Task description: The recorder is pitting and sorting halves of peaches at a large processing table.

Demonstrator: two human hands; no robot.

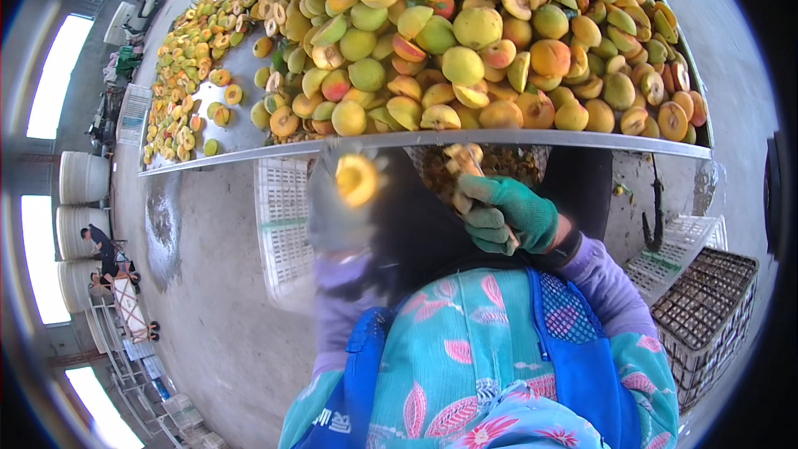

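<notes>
My left hand [345, 212], in a grey glove and smeared by motion, is just below the table's near edge. A halved yellow peach [357, 180], cut side showing, lies against its fingers and appears held. Closed in a green glove, my right hand [511, 214] grips a short tool with a pale wooden handle [465, 160]. Its working end cannot be made out. Beyond both hands a metal-edged table [416, 140] bears a heap of peaches [478, 29], some whole and many halved with the hollow showing.
Between my knees is a container of dark scraps [436, 168]. A white crate [284, 224] stands left of my legs; a pale crate [677, 245] and a dark-stained crate [706, 299] stand at right. Large white tubs [83, 179] and people are further left.
</notes>
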